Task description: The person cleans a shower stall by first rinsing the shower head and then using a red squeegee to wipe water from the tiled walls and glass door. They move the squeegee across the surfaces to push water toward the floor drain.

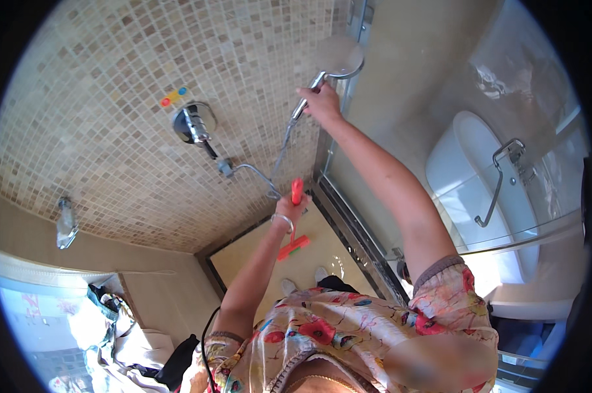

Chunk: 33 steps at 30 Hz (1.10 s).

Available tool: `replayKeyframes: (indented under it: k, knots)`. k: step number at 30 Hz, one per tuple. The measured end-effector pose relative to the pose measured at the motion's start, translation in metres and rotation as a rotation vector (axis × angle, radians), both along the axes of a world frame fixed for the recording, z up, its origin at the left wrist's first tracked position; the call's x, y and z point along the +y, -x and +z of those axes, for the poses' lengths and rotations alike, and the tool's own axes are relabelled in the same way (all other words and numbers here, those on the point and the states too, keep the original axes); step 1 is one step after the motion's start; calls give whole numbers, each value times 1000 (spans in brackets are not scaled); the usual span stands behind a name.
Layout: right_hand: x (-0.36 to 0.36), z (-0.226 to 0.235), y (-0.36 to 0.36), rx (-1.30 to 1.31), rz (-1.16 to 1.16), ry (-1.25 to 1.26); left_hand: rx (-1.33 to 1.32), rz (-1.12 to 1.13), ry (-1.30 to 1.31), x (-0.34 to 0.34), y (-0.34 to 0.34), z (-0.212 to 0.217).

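Centrally, a red squeegee [294,247] is gripped by the left hand [290,209] over the floor [328,239]; farther off, right of the tap [194,123], a showerhead [317,82] is clasped by the right hand [324,103].

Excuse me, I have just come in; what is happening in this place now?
A person in a floral shirt stands near a beige-and-brown mosaic tile wall. The raised right hand grips a round-headed chrome hand shower, with a silver hose running down from it. The left hand, lower, holds a red T-shaped squeegee-like tool above a cream floor. Whether water is running, I cannot tell.
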State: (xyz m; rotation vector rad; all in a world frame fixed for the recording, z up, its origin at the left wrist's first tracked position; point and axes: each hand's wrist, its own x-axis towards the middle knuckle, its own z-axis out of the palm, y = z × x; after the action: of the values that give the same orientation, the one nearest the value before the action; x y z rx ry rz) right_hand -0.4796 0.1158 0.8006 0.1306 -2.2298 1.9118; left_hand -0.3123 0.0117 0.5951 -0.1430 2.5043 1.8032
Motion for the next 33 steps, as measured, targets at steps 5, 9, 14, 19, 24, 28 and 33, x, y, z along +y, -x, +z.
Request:
replayKeyframes:
  k: [5,9,14,19,24,28,33]
  knots:
    - [8,-68,-23,-110,53,62,-69,12,17,31,66,-17]
    - [25,-85,-17,-123,70,104,-210,-16,99,64,99,-39]
    - [44,-80,8,-66,55,-184,-123,-252,254,88,168,-61]
    - [67,-111,49,-25,-3,-251,-196,-385,159,109,221,-56]
    - [33,-93,81,115,7,-426,90,166,281,82,247,-94]
    - [49,-114,111,131,-71,-446,-138,-16,404,97,238,-28]
    - [49,-107,98,7,9,-330,63,-56,552,58,183,71]
